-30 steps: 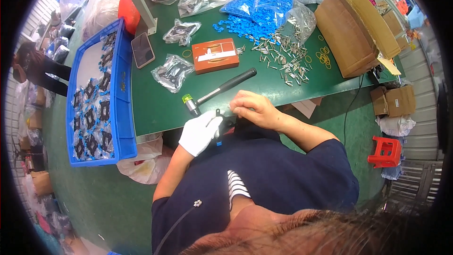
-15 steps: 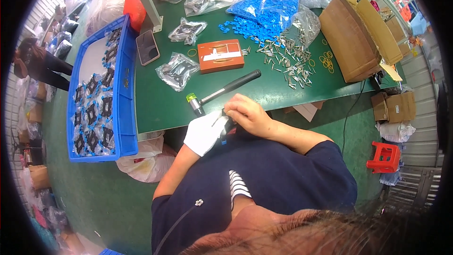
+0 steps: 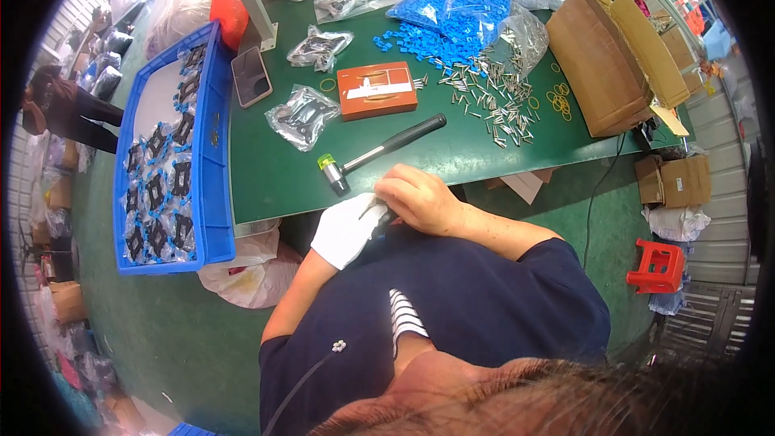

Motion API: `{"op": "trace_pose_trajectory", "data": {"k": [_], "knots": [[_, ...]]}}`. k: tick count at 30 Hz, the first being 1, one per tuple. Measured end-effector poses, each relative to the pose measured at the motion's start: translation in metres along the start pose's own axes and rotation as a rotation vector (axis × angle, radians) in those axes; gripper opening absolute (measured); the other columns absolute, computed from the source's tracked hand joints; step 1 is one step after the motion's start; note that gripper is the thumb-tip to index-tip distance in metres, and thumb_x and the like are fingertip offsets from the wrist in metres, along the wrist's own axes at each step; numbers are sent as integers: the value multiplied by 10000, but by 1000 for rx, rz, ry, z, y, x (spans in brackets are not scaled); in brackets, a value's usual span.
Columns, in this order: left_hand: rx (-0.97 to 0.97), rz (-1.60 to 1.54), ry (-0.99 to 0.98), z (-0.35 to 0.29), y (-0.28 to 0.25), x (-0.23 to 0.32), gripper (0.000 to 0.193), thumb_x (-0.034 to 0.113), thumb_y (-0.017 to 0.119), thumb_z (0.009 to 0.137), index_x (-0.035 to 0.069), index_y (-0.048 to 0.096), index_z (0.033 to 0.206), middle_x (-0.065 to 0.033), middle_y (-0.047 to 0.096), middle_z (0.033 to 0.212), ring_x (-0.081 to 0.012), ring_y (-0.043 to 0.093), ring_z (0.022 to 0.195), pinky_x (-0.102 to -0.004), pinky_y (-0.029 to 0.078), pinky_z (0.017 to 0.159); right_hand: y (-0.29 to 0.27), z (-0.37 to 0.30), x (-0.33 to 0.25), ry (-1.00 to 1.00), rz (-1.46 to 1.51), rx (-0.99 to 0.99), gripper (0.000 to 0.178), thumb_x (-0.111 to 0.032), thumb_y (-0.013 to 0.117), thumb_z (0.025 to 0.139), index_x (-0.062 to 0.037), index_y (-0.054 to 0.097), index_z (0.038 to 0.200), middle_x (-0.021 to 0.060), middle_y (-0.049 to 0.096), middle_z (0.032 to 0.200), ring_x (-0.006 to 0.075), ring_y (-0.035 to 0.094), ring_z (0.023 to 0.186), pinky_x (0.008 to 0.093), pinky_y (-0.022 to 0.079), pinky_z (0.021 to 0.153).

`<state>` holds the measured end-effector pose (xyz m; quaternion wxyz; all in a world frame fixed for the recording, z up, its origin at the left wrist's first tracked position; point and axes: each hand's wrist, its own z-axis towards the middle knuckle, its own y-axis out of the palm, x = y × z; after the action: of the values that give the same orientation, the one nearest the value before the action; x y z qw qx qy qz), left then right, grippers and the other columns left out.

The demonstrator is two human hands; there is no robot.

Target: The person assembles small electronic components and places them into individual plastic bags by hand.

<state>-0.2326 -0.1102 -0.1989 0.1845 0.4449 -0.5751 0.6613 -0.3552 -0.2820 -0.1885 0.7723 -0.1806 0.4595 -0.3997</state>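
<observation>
Close to my body, just off the table's front edge, my left hand (image 3: 345,231) in a white glove is closed round a small black part (image 3: 387,216), mostly hidden by my fingers. My bare right hand (image 3: 417,199) has its fingers bent and pressed together on the upper side of that part. Just beyond my hands, a mallet (image 3: 382,153) with a black grip and a yellow-green face lies on the green table (image 3: 282,186). Two bagged black parts, a bagged part (image 3: 303,117) and a farther bagged part (image 3: 320,48), lie beyond it.
A blue crate (image 3: 216,218) at the left holds several black frames with blue pieces. Beyond the mallet are an orange box (image 3: 378,101), a phone (image 3: 252,77), metal pins (image 3: 492,101), blue clips (image 3: 436,44), rubber bands (image 3: 559,103) and an open carton (image 3: 601,64). A red stool (image 3: 655,267) stands right.
Both hands have shifted slightly left with the black part, and my right fingers have curled further over it. The blue bit seen below it is now mostly hidden.
</observation>
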Motion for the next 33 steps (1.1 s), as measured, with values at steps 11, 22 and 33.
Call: {"op": "trace_pose_trajectory", "data": {"k": [11, 22, 33], "knots": [[-184, -306, -186, -4, -1, -4, 293, 237, 553, 1044, 19, 697, 1176, -51, 724, 848, -106, 660, 717, -263, 537, 718, -12, -5, 26, -190, -53, -187, 333, -77, 699, 826, -110, 664, 1156, 54, 645, 997, 266, 638, 910, 393, 517, 771], [-227, -273, -149, -3, -8, 2, 289, 251, 565, 1039, 35, 739, 1121, -40, 722, 807, -98, 644, 686, -257, 528, 683, -6, -10, 31, -295, -91, -174, 345, -100, 678, 779, -75, 652, 1122, 59, 645, 1052, 245, 630, 936, 369, 501, 806], [-266, -343, -202, -13, 5, -6, 318, 322, 515, 1049, 104, 746, 1066, -25, 706, 803, -147, 655, 703, -302, 528, 678, 12, -27, 30, -260, -48, -114, 275, -93, 654, 812, -63, 627, 1084, 72, 631, 1008, 256, 629, 937, 389, 493, 824]]}}
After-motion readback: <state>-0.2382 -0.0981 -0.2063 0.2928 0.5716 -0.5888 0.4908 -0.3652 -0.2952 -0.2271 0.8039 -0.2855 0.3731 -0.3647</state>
